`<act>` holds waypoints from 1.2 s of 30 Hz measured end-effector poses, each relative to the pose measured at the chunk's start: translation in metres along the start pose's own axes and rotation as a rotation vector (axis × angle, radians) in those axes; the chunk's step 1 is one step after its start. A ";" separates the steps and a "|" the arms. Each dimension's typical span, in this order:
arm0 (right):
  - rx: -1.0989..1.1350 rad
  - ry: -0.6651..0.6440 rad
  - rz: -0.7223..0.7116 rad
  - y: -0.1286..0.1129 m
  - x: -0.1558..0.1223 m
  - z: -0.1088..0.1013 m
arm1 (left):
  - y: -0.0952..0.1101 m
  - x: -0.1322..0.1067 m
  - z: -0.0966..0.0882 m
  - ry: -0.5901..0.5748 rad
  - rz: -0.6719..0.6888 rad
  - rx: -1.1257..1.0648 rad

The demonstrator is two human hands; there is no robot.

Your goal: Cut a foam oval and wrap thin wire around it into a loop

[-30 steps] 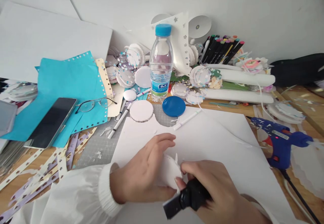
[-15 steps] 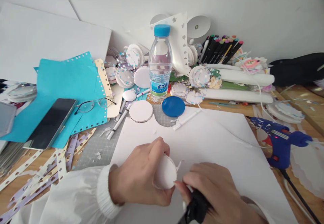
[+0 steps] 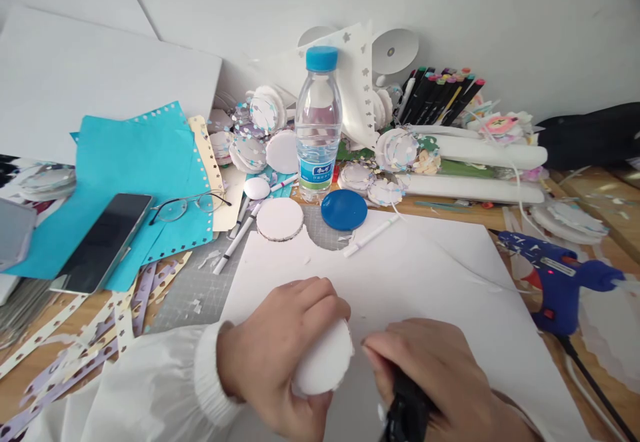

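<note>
White disc [image 3: 326,361]: in the left hand, over the white sheet, face up toward my camera; its edge looks ragged on the right side. Whether it touches the sheet I cannot tell.
Left hand [image 3: 284,352]: curled around the disc, fingers over the far side, thumb at the near edge.
Right hand [image 3: 433,375]: closed around a black tool [image 3: 407,410], near the disc but apart from it. I cannot make out the working end.
Rim: I judge this to be trimming of the disc's edge, between strokes, the rough part facing the tool.
Next stroke: a further pass, to my mind, calls for a firm left grip, that thumb clear of the tool, and a slight turn of the disc.
White sheet [image 3: 425,282]: under both hands on the counter [image 3: 583,189], a curved notch in its far edge. A second disc [image 3: 280,217] lies by the notch, a blue disc [image 3: 344,209] to its right.
Bottle [image 3: 319,122]: upright behind the blue disc. Its blue label shows white characters I read, without certainty, as 康师傅; the line below is too small.
Glue gun [image 3: 555,272]: at right, red light lit, its pale sticker's print illegible to me.
Phone [image 3: 103,242]: at left, screen dark, no writing visible.
</note>
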State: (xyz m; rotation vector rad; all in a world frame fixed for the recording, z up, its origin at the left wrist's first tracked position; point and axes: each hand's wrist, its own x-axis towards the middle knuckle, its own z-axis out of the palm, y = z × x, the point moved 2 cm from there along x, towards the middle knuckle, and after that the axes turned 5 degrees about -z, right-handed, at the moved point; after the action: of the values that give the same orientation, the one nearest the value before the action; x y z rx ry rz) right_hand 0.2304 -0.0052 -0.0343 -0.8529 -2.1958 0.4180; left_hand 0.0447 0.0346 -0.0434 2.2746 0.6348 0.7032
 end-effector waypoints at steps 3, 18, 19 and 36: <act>-0.064 0.078 0.103 0.010 0.000 -0.009 | 0.001 -0.003 -0.004 0.037 0.008 -0.108; -0.213 -0.036 0.022 -0.014 0.008 0.018 | 0.000 -0.006 0.009 -0.057 -0.343 -0.349; -0.211 -0.033 0.025 -0.014 0.009 0.018 | 0.000 -0.006 0.010 -0.061 -0.352 -0.348; -0.201 -0.017 0.057 -0.016 0.009 0.020 | -0.001 -0.011 0.016 -0.033 -0.368 -0.270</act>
State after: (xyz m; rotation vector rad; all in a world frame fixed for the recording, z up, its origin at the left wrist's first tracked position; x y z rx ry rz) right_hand 0.2038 -0.0113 -0.0346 -1.0241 -2.2600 0.2346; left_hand 0.0466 0.0219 -0.0574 1.8524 0.8587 0.5338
